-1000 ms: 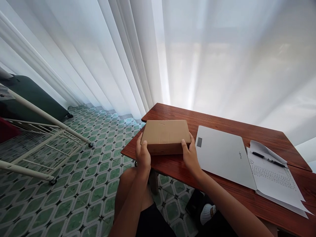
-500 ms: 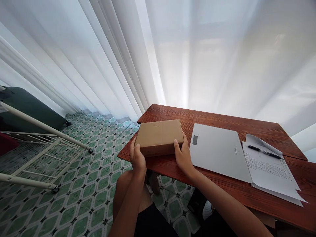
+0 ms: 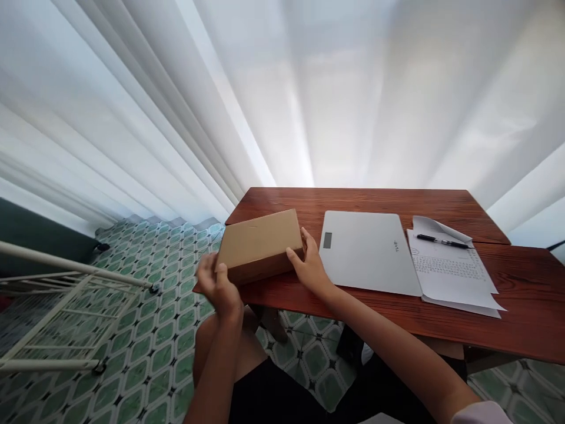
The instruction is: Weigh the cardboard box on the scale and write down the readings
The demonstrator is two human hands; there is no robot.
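Note:
A closed brown cardboard box (image 3: 260, 238) lies at the left end of the reddish wooden table (image 3: 353, 199), slightly angled. My left hand (image 3: 220, 288) is at its left end, thumb at the front corner and fingers around the side, a little blurred. At the right end my right hand (image 3: 311, 265) grips the box, thumb on the front face and fingers along the side. Just right of that hand lies a flat silver-grey digital scale (image 3: 366, 253) with a small dark display.
Printed sheets of paper (image 3: 450, 271) lie beside the scale, one corner curled, with a black pen (image 3: 444, 241) on top. A white wheeled metal rack (image 3: 75, 318) stands on the green tiled floor (image 3: 150, 347) at the left. White curtains (image 3: 335, 106) hang behind the table.
The view has turned to the right, so table items appear further left. The box now sits more askew, its right end turned away from me. My left-hand fingers have shifted at its left end.

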